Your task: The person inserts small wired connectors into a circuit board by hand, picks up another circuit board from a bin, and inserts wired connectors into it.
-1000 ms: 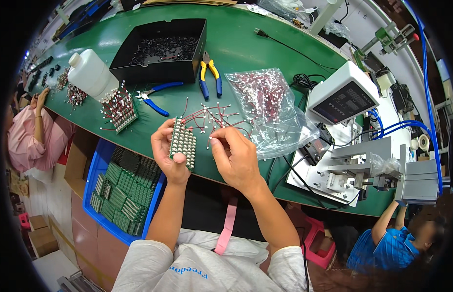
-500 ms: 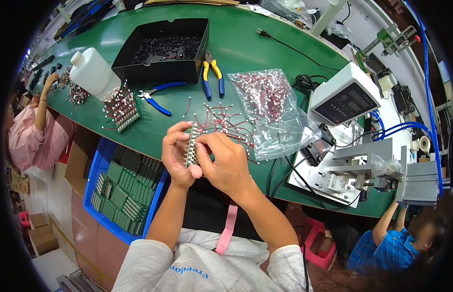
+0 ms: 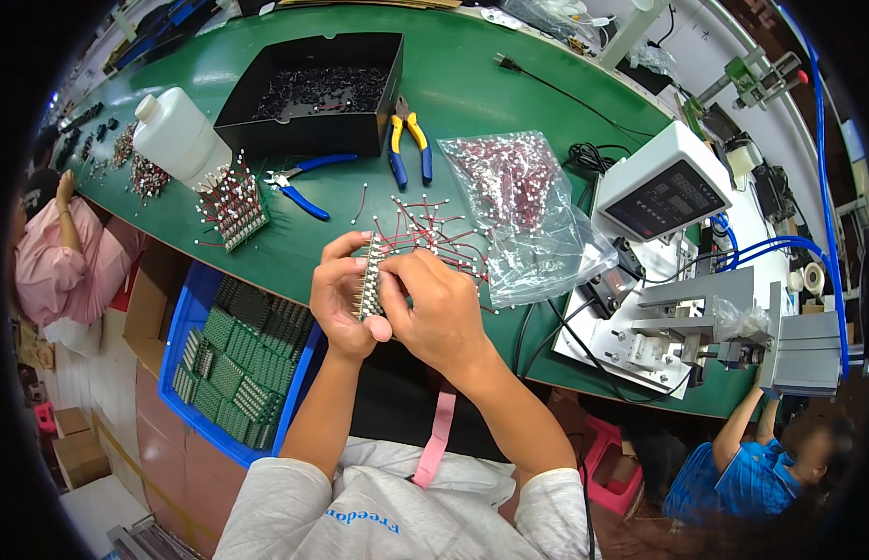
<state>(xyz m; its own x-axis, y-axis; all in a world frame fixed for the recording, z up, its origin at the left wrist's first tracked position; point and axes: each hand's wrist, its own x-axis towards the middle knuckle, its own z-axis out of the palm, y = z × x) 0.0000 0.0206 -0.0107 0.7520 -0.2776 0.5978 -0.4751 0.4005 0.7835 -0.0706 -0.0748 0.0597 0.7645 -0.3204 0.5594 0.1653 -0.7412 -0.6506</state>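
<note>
My left hand (image 3: 337,306) is closed around a narrow circuit board panel (image 3: 370,278), held upright on edge over the front edge of the bench. Rows of small white connectors line its right face, and thin pins stick out on the left. My right hand (image 3: 441,310) presses its thumb and fingers together against the connector side; whatever is in that pinch is hidden. Just beyond the hands lies a loose pile of short red and black wires (image 3: 433,231) with white end plugs. Another board (image 3: 237,219), standing at the left, bristles with such wires.
A clear bag of wires (image 3: 518,201), yellow-blue pliers (image 3: 408,145), blue cutters (image 3: 308,177), a black box (image 3: 313,126) and a white jug (image 3: 178,140) stand around. A blue bin of green boards (image 3: 243,369) sits lower left; a bench machine (image 3: 658,308) is right. Two other people work nearby.
My right hand has shifted very slightly at the board; the left keeps its hold. The person in pink at the far left has drawn a hand back from the small parts.
</note>
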